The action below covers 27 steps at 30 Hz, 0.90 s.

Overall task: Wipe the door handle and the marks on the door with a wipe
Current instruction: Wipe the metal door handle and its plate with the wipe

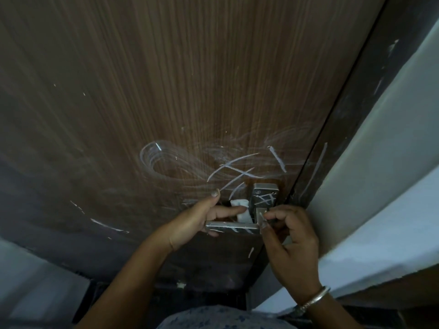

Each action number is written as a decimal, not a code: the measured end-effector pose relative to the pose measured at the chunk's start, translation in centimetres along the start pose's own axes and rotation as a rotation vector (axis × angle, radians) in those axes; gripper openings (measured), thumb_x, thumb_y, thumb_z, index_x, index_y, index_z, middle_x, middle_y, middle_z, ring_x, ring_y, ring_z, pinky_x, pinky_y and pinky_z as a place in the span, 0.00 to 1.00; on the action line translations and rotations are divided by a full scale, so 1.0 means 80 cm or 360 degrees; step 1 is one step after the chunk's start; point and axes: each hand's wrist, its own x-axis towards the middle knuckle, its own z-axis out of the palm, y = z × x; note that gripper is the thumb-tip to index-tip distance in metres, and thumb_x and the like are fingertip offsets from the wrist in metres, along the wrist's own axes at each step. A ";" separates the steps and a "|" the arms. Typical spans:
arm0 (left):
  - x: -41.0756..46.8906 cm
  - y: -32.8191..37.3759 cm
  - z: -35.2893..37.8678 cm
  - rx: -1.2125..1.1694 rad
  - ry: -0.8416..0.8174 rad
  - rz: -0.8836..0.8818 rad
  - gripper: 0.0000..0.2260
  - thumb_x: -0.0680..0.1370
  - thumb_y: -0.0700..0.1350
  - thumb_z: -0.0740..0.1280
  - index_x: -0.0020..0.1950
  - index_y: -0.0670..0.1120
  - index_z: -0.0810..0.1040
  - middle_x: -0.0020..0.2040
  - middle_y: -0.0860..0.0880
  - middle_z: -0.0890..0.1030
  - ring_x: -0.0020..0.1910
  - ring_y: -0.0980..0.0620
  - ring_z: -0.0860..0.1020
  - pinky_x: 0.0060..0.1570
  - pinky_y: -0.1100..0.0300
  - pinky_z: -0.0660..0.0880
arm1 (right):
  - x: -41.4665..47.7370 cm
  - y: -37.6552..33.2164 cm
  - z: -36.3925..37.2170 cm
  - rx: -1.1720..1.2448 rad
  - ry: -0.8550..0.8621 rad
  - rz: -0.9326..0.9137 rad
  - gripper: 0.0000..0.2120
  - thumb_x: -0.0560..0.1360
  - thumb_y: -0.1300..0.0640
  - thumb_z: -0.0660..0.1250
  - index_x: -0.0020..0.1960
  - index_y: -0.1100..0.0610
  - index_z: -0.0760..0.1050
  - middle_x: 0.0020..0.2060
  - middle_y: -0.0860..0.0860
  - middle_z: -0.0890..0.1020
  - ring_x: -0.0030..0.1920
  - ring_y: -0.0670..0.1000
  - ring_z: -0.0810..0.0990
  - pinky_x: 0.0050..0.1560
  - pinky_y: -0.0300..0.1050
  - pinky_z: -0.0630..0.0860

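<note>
left hand [190,222] presses wipe [240,210] behind door handle [231,226] | right hand [291,243] pinches handle end

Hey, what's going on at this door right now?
A person is cleaning a wooden door. The left hand presses a white wipe in behind the metal door handle, beside its square plate. The right hand pinches the handle's end nearest the door edge. White marks still streak the door above the handle, and the plate and lever carry streaks too, so most of the wiping is not yet done.
</note>
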 end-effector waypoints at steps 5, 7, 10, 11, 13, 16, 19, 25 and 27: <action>-0.003 0.038 0.004 0.0493 0.0020 0.0073 0.31 0.67 0.74 0.40 0.61 0.64 0.68 0.55 0.50 0.76 0.56 0.54 0.75 0.65 0.56 0.66 | 0.002 -0.001 0.000 -0.0060 -0.0014 -0.0045 0.07 0.68 0.64 0.68 0.44 0.55 0.78 0.43 0.49 0.77 0.43 0.46 0.78 0.41 0.41 0.76; -0.007 0.035 0.004 0.0632 0.0018 0.0030 0.34 0.62 0.74 0.36 0.59 0.67 0.68 0.61 0.55 0.73 0.53 0.62 0.73 0.68 0.49 0.62 | 0.002 0.000 0.002 -0.0054 -0.0031 -0.0035 0.06 0.69 0.63 0.68 0.44 0.55 0.78 0.43 0.49 0.77 0.43 0.47 0.78 0.41 0.42 0.77; -0.016 0.026 0.012 0.0557 0.0060 0.0079 0.28 0.70 0.71 0.38 0.58 0.68 0.70 0.70 0.59 0.65 0.61 0.64 0.68 0.63 0.60 0.61 | 0.001 0.001 0.002 -0.0049 -0.0054 -0.0043 0.06 0.69 0.63 0.68 0.44 0.56 0.78 0.44 0.49 0.77 0.43 0.47 0.78 0.41 0.43 0.77; -0.021 0.026 0.014 0.0508 0.0085 0.0109 0.24 0.72 0.69 0.40 0.56 0.69 0.72 0.69 0.60 0.67 0.62 0.65 0.67 0.63 0.61 0.60 | 0.001 0.001 0.002 -0.0049 -0.0059 -0.0041 0.06 0.68 0.63 0.68 0.44 0.55 0.78 0.44 0.49 0.77 0.44 0.46 0.78 0.41 0.43 0.77; -0.029 0.030 0.015 0.0509 0.0118 0.0183 0.22 0.73 0.70 0.42 0.53 0.72 0.73 0.61 0.64 0.73 0.55 0.72 0.71 0.58 0.66 0.63 | 0.002 0.002 0.000 -0.0041 -0.0062 -0.0034 0.06 0.68 0.63 0.68 0.44 0.55 0.78 0.44 0.49 0.77 0.44 0.46 0.78 0.42 0.43 0.77; -0.024 0.037 0.007 0.0569 0.0222 0.0327 0.22 0.69 0.71 0.43 0.53 0.74 0.73 0.50 0.60 0.79 0.50 0.67 0.76 0.54 0.59 0.71 | 0.002 0.002 -0.002 -0.0030 -0.0045 -0.0034 0.07 0.68 0.64 0.68 0.43 0.53 0.77 0.44 0.48 0.76 0.44 0.45 0.78 0.42 0.42 0.76; -0.025 0.040 0.002 0.0582 0.0235 0.0373 0.25 0.68 0.71 0.43 0.54 0.73 0.73 0.49 0.59 0.80 0.49 0.65 0.76 0.52 0.58 0.73 | 0.001 0.003 -0.002 -0.0013 -0.0041 -0.0022 0.07 0.69 0.63 0.68 0.43 0.53 0.78 0.44 0.48 0.76 0.44 0.45 0.78 0.42 0.42 0.76; -0.027 0.031 0.018 0.0581 0.0226 0.0317 0.21 0.74 0.68 0.43 0.54 0.71 0.73 0.47 0.71 0.74 0.48 0.76 0.73 0.44 0.81 0.64 | -0.003 0.003 -0.003 -0.0028 -0.0085 -0.0004 0.03 0.69 0.61 0.67 0.42 0.55 0.79 0.44 0.49 0.77 0.45 0.45 0.78 0.43 0.42 0.76; -0.030 0.034 0.020 0.0616 0.0288 0.0341 0.19 0.75 0.67 0.43 0.52 0.74 0.73 0.42 0.74 0.76 0.47 0.74 0.73 0.43 0.82 0.63 | -0.002 0.002 -0.003 -0.0033 -0.0087 -0.0007 0.03 0.69 0.62 0.68 0.42 0.56 0.79 0.44 0.50 0.77 0.44 0.46 0.78 0.43 0.43 0.76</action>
